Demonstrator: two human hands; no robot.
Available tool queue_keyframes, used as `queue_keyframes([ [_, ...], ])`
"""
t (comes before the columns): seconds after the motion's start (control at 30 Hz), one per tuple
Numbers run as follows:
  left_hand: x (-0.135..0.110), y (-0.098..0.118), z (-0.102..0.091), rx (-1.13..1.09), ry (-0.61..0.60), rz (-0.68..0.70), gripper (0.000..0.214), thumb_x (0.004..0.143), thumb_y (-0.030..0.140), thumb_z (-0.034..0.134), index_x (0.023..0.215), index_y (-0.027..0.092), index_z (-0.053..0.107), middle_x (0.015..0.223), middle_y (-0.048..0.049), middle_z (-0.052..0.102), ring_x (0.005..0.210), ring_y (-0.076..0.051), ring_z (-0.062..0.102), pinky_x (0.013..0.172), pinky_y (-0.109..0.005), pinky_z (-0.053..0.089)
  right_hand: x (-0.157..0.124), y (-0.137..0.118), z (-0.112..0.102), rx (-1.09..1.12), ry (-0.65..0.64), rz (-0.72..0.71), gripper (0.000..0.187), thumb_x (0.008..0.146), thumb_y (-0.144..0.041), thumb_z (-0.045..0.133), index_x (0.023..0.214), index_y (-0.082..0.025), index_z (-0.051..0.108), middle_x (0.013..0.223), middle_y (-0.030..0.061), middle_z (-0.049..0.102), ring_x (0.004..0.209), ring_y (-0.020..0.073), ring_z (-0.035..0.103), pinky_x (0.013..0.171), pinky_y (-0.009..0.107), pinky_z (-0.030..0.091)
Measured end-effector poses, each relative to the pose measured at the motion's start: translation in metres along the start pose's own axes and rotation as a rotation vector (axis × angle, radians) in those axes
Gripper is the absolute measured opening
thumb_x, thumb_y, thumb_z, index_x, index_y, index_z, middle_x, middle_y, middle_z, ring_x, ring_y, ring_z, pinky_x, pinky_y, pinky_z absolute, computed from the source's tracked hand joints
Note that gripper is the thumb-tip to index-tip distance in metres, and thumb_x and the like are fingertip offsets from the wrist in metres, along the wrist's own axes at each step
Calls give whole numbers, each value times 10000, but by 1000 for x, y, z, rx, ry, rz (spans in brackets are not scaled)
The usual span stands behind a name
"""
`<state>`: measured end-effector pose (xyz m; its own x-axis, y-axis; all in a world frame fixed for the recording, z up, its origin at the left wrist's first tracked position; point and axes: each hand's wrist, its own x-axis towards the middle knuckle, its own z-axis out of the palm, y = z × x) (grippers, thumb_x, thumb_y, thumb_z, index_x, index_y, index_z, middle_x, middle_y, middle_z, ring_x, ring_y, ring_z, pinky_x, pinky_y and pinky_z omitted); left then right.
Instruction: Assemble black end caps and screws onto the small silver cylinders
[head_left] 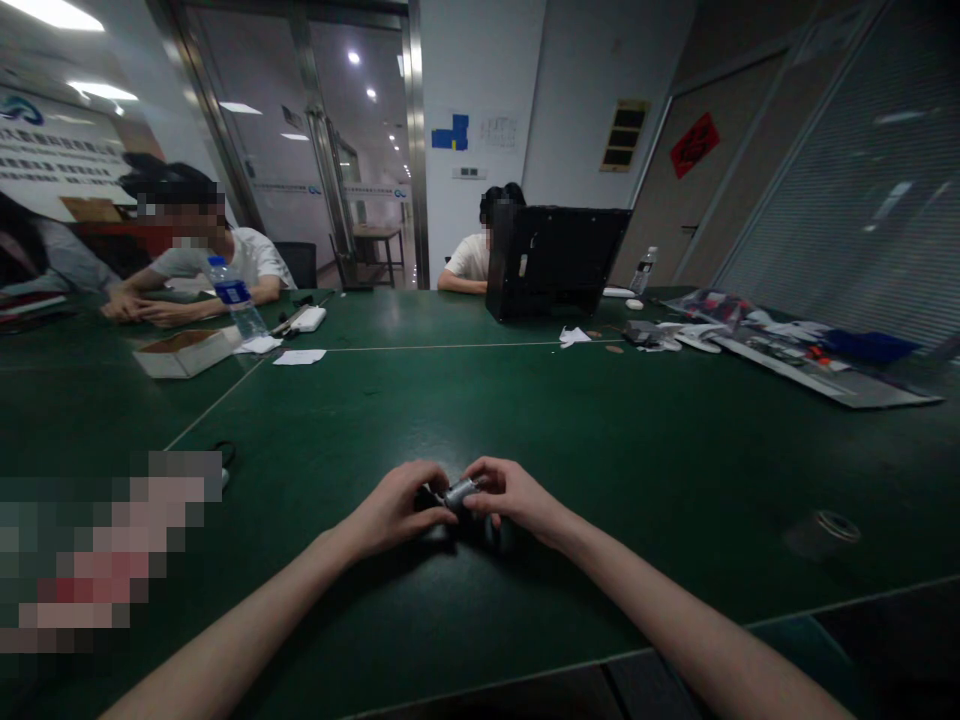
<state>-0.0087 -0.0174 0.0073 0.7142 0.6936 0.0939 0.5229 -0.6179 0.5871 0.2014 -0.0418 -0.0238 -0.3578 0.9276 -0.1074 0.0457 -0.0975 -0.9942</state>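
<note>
One silver cylinder, between left grip and right grip

Support: dark green tabletop, thin pale seams crossing it beyond the grip. Far left of the grip: open white box, with a blue-capped plastic bottle just beside it. Slightly nearer the grip than the bottle: white paper slip. A white device, type not resolved, lies behind the slip. Beyond the grip, somewhat right: black boxy case; clear bottle upright near it. In front of the case: crumpled white paper. Far right of the grip: pale board bearing mixed clutter and a blue tray. Right of the grip, near side: ring-ended cylinder, blurred.
</note>
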Motion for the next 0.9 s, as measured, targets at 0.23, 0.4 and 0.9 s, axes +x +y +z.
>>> queue_keyframes([
  [0.23,-1,0,0,15,-2,16,212,835,364,609,913,169,584,866,-22,605,791,-170,547,699,-263,411,-2,-6,0,-14,-30,26,390,681,-382,727,942,-140,568,756,3,605,572,73,534,441,164,390],
  [0.4,-1,1,-1,11,-10,4,204,844,359,599,911,167,585,878,-25,602,802,-173,548,706,-265,410,-1,-3,0,-6,-49,34,400,692,-407,720,947,-140,567,757,-1,603,583,71,538,450,162,384],
  [0.9,-2,-2,2,46,-12,41,277,801,406,645,926,166,586,890,-29,611,801,-176,557,710,-272,413,2,4,-2,-36,-45,-45,414,681,-356,729,1015,-162,579,840,12,613,588,81,545,442,169,396],
])
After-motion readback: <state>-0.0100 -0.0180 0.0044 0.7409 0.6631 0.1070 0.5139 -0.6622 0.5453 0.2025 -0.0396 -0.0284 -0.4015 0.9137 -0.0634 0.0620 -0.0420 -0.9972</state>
